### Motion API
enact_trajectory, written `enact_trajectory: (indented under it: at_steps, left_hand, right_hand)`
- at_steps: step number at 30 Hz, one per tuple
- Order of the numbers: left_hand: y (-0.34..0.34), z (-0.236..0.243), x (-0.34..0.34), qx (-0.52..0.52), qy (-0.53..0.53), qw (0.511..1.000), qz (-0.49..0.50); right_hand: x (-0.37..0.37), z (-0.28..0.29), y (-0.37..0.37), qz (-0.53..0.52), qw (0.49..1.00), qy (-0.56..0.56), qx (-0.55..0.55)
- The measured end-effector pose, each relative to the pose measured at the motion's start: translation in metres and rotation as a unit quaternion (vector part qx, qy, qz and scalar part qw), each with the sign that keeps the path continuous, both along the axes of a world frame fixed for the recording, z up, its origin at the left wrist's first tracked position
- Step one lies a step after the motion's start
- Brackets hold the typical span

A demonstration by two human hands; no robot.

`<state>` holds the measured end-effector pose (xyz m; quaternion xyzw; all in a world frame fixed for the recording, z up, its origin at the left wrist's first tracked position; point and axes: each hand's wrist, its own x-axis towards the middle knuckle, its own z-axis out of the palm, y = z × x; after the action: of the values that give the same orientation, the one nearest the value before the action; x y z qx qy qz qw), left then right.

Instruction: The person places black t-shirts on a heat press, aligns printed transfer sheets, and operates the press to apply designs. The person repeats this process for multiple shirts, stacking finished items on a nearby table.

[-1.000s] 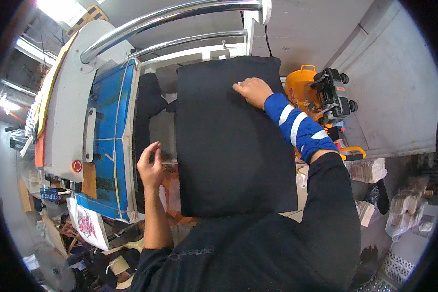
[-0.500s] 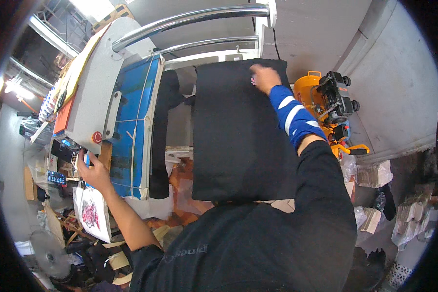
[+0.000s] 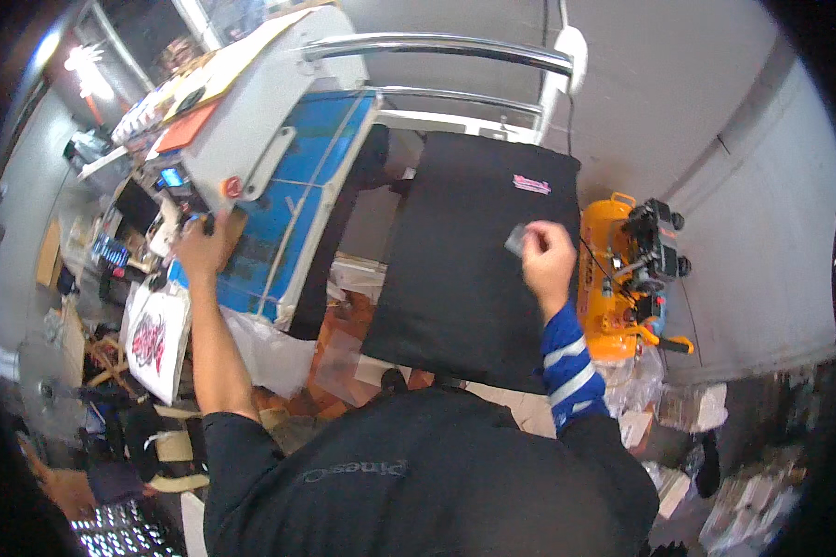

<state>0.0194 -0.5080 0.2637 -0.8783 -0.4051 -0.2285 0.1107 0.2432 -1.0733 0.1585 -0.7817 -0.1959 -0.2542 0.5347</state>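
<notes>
A black cloth (image 3: 474,269), apparently a garment, lies flat over the heat press's lower plate. Near its top right is a small pink print (image 3: 531,184). Just below that print, my right hand (image 3: 550,267) pinches a small piece of clear film (image 3: 515,239) above the cloth. My left hand (image 3: 202,249) is at the side of the heat press (image 3: 270,84), next to its control panel (image 3: 175,178) and red stop button (image 3: 231,187). Its fingers are bent around something dark and small that I cannot make out. The blue upper plate (image 3: 316,167) stands swung to the left, off the cloth.
An orange air compressor (image 3: 611,278) stands right of the cloth. Chrome rails (image 3: 437,45) cross behind the press. A white sheet with a red and black design (image 3: 154,342) hangs at left, below a phone-like screen (image 3: 112,251). Wrapped bundles (image 3: 694,408) lie on the floor at right.
My right hand has come down toward me from the print, which now shows fully, and a piece of film is in its fingers. My view has shifted; the left hand stays beside the control panel.
</notes>
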Motion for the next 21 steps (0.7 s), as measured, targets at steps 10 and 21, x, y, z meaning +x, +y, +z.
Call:
enact_trajectory:
  at_steps: [10,21]
  left_hand:
    - [-0.163,0.028,-0.025,-0.145,-0.15,0.922,-0.327]
    - [0.107,-0.072,-0.168,-0.489,-0.53,0.654,-0.228]
  right_hand:
    - [-0.15,0.111,0.161,0.323,0.946,-0.029,-0.021]
    - [-0.169,0.109,0.259,-0.17,0.955,-0.15,-0.189]
